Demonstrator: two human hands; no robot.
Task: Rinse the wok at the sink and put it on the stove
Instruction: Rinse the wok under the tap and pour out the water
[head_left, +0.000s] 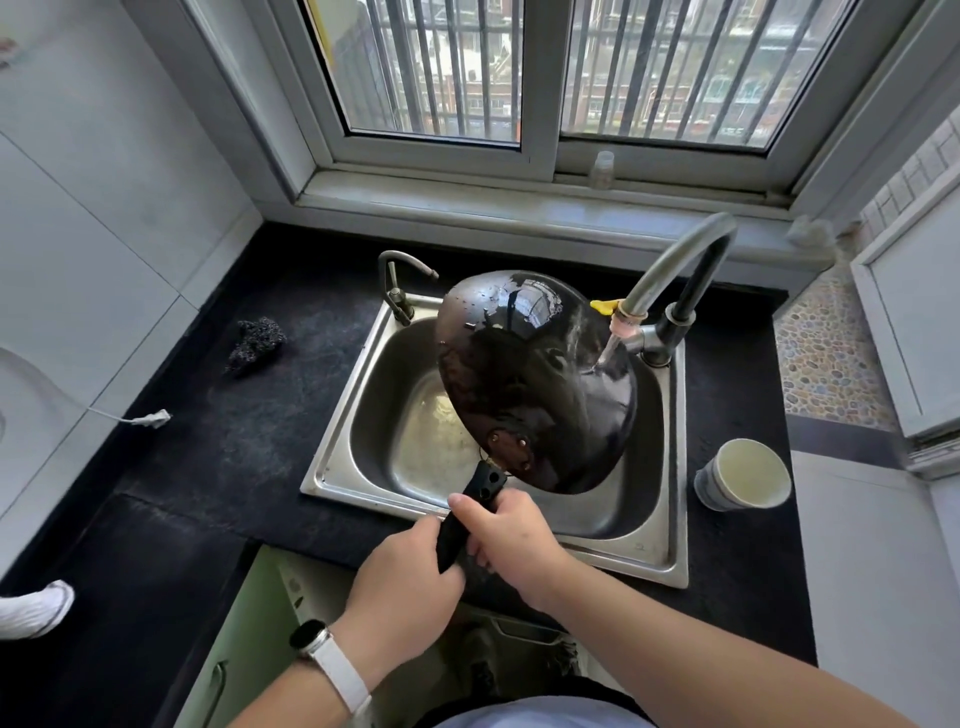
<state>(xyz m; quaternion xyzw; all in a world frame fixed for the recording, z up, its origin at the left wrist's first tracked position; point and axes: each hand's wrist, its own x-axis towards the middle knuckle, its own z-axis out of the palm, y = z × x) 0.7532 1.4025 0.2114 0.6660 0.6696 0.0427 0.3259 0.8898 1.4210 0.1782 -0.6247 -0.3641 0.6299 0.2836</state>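
A black wok (535, 379) is held upside down and tilted over the steel sink (363, 415), its wet rounded underside facing me. Both hands grip its black handle (470, 509) at the sink's near edge: my left hand (405, 577) lower on the handle, my right hand (506, 540) just above it. Water runs from the tall curved faucet (680, 260) onto the wok's right side. The stove is out of view.
A dark scouring pad (257, 345) lies on the black counter left of the sink. A small second tap (397, 283) stands at the sink's back left. A paper cup (743, 480) sits right of the sink. A small bottle (602, 169) stands on the window sill.
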